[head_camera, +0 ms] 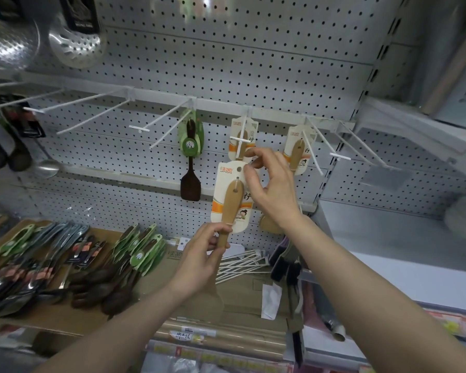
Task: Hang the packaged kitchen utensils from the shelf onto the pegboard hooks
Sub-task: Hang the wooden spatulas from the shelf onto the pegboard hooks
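— What has the left hand (203, 247) got?

— Its fingers are curled shut around the pale wooden handle of a carded wooden spatula (228, 211), low down, just under the card's bottom edge. The blade hangs below the hand and is mostly hidden behind it.

— And the right hand (271, 185)?

— Half open. Thumb and forefinger pinch the top right edge of the white-and-orange backing card (226, 172), close beside its round hanging hole; the other fingers spread loosely behind.

— Where does the card sit against the rack?

— Held upright in front of the white pegboard (226, 57), its top just below the tip of a white wire hook (240, 142). That hook already carries one matching carded spatula (249, 127). Another identical one (297, 149) hangs on the next hook to the right, and a dark brown spatula on a green card (190, 146) hangs to the left.

— And the shelf below?

— On the brown cardboard-lined shelf (156, 289) lie green-carded dark utensils (143, 251), further left a row of grey-carded metal ones (51, 246), and a bundle of loose white wire hooks (242, 265) beside the left hand.
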A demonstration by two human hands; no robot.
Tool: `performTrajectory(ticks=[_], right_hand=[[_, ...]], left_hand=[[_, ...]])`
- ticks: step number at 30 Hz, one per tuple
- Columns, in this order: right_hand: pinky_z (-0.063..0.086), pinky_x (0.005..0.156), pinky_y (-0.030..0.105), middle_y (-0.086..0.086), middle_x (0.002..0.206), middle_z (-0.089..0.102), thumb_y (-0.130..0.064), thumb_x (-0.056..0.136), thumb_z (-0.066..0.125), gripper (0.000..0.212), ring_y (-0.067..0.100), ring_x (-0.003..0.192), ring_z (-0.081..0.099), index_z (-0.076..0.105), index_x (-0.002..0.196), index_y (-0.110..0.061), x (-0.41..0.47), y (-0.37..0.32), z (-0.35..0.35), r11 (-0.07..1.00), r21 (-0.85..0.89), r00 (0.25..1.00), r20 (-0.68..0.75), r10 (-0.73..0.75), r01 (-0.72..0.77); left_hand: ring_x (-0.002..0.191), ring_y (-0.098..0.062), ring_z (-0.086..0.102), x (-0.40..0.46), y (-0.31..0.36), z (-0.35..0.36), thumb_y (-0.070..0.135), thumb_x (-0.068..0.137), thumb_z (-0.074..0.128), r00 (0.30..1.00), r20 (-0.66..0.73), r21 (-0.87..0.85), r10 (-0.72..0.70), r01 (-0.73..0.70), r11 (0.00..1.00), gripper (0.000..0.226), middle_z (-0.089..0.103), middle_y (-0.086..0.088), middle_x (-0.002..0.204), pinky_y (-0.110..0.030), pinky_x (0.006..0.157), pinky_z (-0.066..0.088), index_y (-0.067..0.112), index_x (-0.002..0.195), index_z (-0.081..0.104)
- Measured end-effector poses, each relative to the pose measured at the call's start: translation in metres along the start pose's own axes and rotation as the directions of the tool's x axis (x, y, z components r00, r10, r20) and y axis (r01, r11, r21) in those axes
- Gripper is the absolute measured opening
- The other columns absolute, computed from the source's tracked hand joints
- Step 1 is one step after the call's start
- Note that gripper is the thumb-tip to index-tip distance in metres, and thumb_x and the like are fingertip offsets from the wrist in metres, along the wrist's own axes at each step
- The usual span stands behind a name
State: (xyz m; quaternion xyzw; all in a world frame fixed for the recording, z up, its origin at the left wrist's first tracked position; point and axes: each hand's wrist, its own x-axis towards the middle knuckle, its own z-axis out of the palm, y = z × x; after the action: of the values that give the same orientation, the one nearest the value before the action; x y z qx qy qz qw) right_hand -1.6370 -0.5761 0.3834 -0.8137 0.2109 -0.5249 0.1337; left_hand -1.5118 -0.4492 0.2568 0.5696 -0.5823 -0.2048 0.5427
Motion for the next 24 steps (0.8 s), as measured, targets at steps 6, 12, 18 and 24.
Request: performTrajectory(ticks=[6,12,18,24], right_hand=[[0.043,0.087,0.027,-0.032,0.096,0.050,-0.015,0.093,0.059,0.024,0.006,0.096,0.053,0.063,0.116,-0.020,0.005,0.001,0.003,0.999,-0.016,0.999,-0.022,0.046,-0.046],[0.042,0.087,0.026,-0.036,0.093,0.052,-0.016,0.095,0.060,0.021,0.010,0.099,0.054,0.067,0.114,-0.023,0.006,0.006,0.005,0.998,-0.029,0.998,-0.046,0.052,-0.054],[0.044,0.086,0.031,-0.037,0.092,0.050,-0.014,0.094,0.061,0.022,0.012,0.098,0.053,0.069,0.114,-0.018,0.011,0.012,0.012,0.997,-0.038,0.993,-0.098,0.060,-0.064],[0.039,0.085,0.034,-0.018,0.097,0.060,-0.015,0.096,0.062,0.023,0.016,0.098,0.049,0.070,0.117,-0.015,0.033,0.037,0.023,0.984,-0.132,0.990,-0.089,0.106,-0.117]], left_hand=[[0.098,-0.011,0.069,0.012,0.005,-0.003,-0.008,0.090,0.058,1.000,0.005,0.000,-0.015,0.015,1.000,0.059,0.057,0.018,0.125,-0.023,0.088,0.053,0.045,0.116,0.053],[0.098,-0.009,0.068,0.019,0.002,-0.004,-0.006,0.090,0.059,1.000,0.022,0.022,0.003,-0.003,1.000,0.056,0.056,0.016,0.125,-0.023,0.088,0.054,0.043,0.117,0.053],[0.096,-0.008,0.068,0.025,-0.006,-0.004,-0.004,0.088,0.064,0.999,-0.025,0.022,0.048,-0.047,0.999,0.055,0.054,0.014,0.120,-0.014,0.087,0.050,0.042,0.116,0.054],[0.105,0.000,0.059,0.048,-0.022,-0.003,-0.002,0.089,0.064,0.999,0.028,0.175,0.038,-0.042,0.984,0.055,0.051,0.020,0.119,-0.009,0.091,0.045,0.043,0.120,0.056]])
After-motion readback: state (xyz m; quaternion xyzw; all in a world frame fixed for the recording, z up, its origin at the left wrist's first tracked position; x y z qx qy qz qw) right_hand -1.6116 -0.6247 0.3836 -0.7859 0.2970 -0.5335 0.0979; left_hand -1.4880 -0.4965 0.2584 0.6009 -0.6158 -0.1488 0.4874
